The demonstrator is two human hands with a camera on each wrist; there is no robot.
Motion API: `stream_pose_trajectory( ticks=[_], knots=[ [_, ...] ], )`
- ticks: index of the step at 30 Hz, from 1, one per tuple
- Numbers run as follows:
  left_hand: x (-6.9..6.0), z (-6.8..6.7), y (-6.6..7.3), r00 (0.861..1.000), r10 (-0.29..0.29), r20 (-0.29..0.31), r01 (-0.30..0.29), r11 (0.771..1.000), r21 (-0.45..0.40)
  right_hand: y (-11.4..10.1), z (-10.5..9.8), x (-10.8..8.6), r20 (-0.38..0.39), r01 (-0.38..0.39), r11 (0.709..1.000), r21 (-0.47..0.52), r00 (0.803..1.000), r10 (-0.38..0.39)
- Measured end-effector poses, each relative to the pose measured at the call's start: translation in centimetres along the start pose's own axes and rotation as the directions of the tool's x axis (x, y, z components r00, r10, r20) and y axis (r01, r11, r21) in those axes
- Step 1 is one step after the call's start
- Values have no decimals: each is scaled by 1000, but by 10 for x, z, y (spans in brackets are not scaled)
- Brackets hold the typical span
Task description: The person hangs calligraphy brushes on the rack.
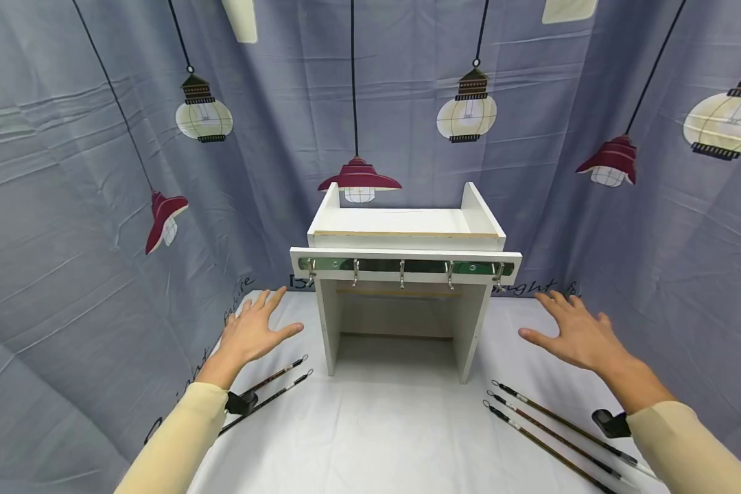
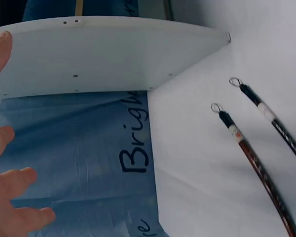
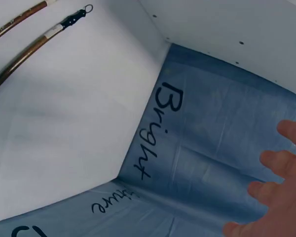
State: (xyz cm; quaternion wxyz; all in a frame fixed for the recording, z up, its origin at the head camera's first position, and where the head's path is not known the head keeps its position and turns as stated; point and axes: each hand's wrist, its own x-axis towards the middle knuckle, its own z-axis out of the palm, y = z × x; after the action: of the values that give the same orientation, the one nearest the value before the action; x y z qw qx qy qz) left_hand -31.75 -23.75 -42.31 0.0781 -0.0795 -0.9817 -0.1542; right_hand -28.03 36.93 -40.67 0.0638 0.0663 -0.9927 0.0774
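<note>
The fingers of the left hand (image 1: pixel 247 336) are spread and nearly straight, the thumb held wide, with nothing in their grasp. The right hand (image 1: pixel 583 336) matches it at right of centre in the head view, fingers apart, thumb reaching inward, likewise holding nothing. Both are apart from the white shelf unit (image 1: pixel 407 242), which stands upright between them at the centre of the frame. In the left wrist view, fingertips show along the left edge; in the right wrist view, along the right edge.

The unit has an open tray on top and an open space below. Across its front runs a rail (image 1: pixel 379 265) with a shiny green strip and five metal hooks (image 1: pixel 401 273).

Just below the left hand, at lower left, lie two slim rods (image 1: pixel 278 394) with looped ends; three more rods (image 1: pixel 554 434) fan toward the lower right corner, near the right forearm. Each wrist carries a black device (image 1: pixel 611 423), below pale yellow sleeves (image 1: pixel 173 439).

All of this is over a white tabletop (image 1: pixel 395 439). A blue-grey curtain (image 1: pixel 284 89) surrounds it, printed with hanging lamps (image 1: pixel 359 180) across the upper frame and dark lettering near the table's edge.
</note>
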Motion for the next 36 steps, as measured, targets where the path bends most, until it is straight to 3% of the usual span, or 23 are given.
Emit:
stream_pose_trajectory(
  ticks=[7, 13, 20, 27, 36],
  knots=[
    [0, 4, 12, 997, 19, -73, -28, 991, -127, -5, 7, -6, -34, -1, 1000, 26, 999, 1],
    [5, 12, 29, 988, -4, -153, -37, 964, -263, -6, 21, -10, -41, -18, 996, 84, 999, 21],
    [6, 26, 43, 968, -17, -251, -97, 894, -438, -7, 40, -18, -44, -12, 986, 169, 999, 20],
    [6, 38, 48, 943, 6, -332, -192, 826, -530, -9, 62, -25, -71, -20, 980, 200, 997, 35],
    [13, 44, 57, 935, -29, -353, -214, 750, -626, -4, 78, -29, -91, -7, 972, 236, 995, 29]
  ],
)
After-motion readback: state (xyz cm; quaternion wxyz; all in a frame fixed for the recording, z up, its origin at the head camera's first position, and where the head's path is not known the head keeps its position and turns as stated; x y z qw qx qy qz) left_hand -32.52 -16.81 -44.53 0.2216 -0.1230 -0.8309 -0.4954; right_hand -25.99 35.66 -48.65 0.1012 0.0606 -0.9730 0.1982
